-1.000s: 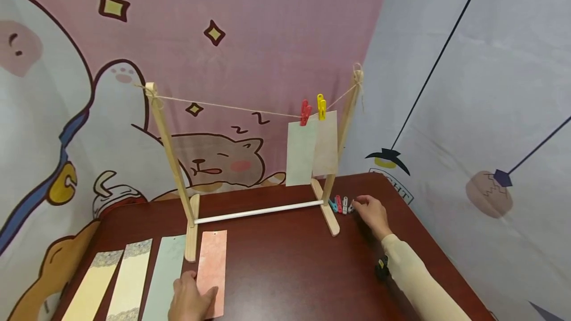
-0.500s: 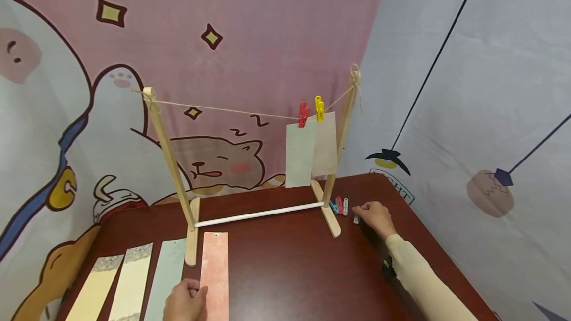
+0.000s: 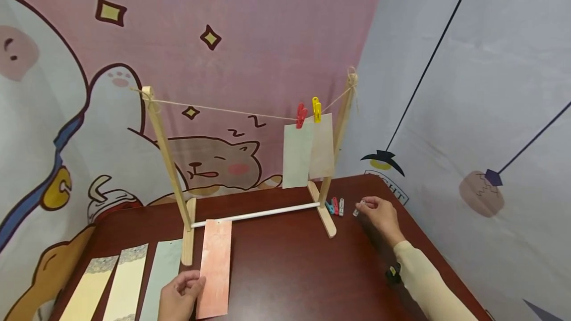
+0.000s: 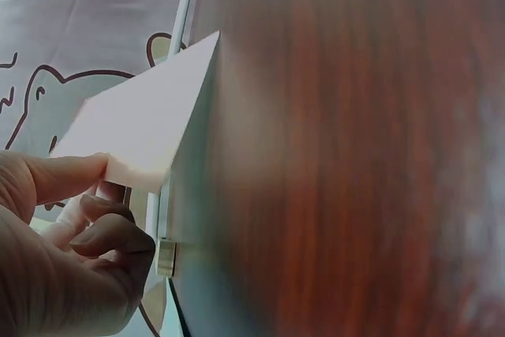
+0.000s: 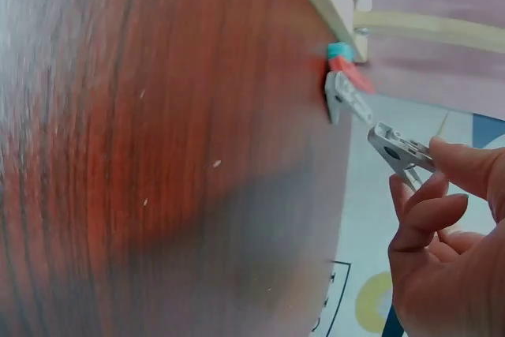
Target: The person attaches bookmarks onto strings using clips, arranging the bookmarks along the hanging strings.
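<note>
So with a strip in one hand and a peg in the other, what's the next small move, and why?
Probably lift the pink strip, held by the left hand, to the string. The right hand already pinches a white peg, and the string's left part is bare.

Dark wood table (image 3: pixel 285 271): rack (image 3: pixel 250 162), paper strips (image 3: pixel 125 281), clothespins (image 3: pixel 335 206).

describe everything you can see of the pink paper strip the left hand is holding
The pink paper strip is a long, narrow rectangle, mottled salmon pink, with a small punched hole near its far end. It looks like thin card or paper. The left hand pinches its near left edge between thumb and fingers, and the left wrist view shows that end raised off the dark wooden table. Its far end reaches the white rod of the wooden rack.
</note>
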### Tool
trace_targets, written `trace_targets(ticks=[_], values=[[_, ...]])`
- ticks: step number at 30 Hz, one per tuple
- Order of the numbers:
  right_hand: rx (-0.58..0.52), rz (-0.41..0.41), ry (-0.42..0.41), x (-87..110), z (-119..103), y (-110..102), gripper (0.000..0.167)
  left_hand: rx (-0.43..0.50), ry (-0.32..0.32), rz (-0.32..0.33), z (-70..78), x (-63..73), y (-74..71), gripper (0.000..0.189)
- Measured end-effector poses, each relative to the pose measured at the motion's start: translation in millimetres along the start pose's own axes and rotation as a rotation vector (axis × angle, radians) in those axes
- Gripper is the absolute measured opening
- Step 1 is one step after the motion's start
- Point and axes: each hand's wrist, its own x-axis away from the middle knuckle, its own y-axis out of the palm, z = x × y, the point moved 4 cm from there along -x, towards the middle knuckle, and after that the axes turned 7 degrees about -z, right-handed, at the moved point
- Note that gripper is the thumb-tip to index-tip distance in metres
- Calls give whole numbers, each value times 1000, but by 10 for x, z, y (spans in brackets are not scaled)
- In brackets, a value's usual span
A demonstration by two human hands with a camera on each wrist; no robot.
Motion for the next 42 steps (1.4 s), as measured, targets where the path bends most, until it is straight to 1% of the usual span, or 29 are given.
trace_targets(ticks=[2,4,8,11,14,20,26,29,32,37,40,42], values=[[-31,14,-11,24,-42,-12,47,11,7,21,31,5,17,16],[-89,34,-7,47,-77,-28,49,25,17,35,61,-3,40,18],[-276,68,-9,77,-170,-47,53,59,52,39,132,-34,87,21],[-399,63,-29,99,-286,-53,57,102,77,41,204,-48,109,20],[-458,52,-42,120,-407,-65,59,149,93,43,281,-62,129,18],[-501,47,-77,139,-572,-96,57,189,112,60,426,-104,177,16],[-530,14,-136,162,-721,-135,50,189,116,28,571,-145,242,15],[-507,-15,-179,178,-866,-171,51,209,132,23,632,-170,263,17],[-482,-24,-223,207,-1034,-202,50,239,151,35,679,-195,276,18],[-454,3,-288,238,-1213,-235,46,276,174,46,777,-242,316,18],[-468,18,-322,250,-1311,-255,44,307,197,38,869,-277,345,18],[-502,17,-350,264,-1385,-264,41,317,222,37,939,-295,358,18]])
